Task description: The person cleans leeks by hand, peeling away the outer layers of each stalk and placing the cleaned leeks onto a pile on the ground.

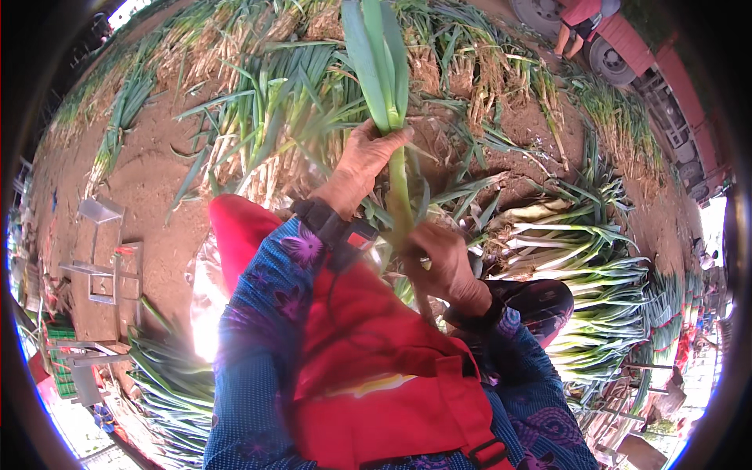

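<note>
My left hand (362, 164) is wrapped round a leek (401, 180) just below where its broad green leaves fan out. The leek stands upright before me, leaves pointing away. Lower on the same stalk, my right hand (440, 262) is closed at the root end, fingers bent and slightly blurred. Whether it grips the stalk itself or a strip of outer leaf is hidden. To the right lies a pile of leeks (576, 258) with bare white stems, laid side by side. Bunches of untrimmed leeks (266, 141) with dry, brownish stems rest on the soil beyond my left hand.
A metal frame stand (102, 270) stands on the soil at the left, with a green crate (61, 356) near it. More leeks (172, 392) lie at the lower left. A red vehicle (674, 102) and a person (583, 23) are at the far right.
</note>
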A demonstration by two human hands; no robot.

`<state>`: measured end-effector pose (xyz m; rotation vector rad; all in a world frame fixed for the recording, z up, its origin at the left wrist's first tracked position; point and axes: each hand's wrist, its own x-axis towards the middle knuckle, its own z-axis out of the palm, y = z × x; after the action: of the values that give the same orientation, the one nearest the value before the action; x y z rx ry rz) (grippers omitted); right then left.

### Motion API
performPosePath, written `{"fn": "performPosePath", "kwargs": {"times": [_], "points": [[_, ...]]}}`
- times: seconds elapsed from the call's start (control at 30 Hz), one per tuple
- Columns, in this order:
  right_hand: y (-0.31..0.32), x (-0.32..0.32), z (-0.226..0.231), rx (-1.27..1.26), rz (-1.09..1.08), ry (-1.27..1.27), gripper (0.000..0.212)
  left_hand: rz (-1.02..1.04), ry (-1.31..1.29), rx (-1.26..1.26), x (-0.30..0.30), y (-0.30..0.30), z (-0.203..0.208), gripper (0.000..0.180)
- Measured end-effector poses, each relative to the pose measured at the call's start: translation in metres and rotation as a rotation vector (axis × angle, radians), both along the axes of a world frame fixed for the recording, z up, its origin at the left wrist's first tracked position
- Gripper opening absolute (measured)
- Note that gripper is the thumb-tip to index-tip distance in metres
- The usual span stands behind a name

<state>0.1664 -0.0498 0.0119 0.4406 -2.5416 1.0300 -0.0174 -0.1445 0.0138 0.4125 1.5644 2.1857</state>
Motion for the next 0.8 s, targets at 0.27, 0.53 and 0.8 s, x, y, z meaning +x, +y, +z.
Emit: {"fn": "performPosePath", "kwargs": {"times": [0.27,0.53,0.8], "points": [[0.002,-0.001,-0.011,-1.361,-0.176,-0.257,0.015,0.111,-0.208,0.099,-0.007,0.001,0.009,0.029],[0.016,0.005,0.002,-1.698,-0.13,-0.345,0.011,0.326,-0.362,0.316,-0.043,-0.014,-0.005,0.023],[0.213,0.089,-0.079,-0.905,-0.563,0.073,0.015,0.768,-0.437,0.531,-0.117,-0.077,-0.015,0.029]]}}
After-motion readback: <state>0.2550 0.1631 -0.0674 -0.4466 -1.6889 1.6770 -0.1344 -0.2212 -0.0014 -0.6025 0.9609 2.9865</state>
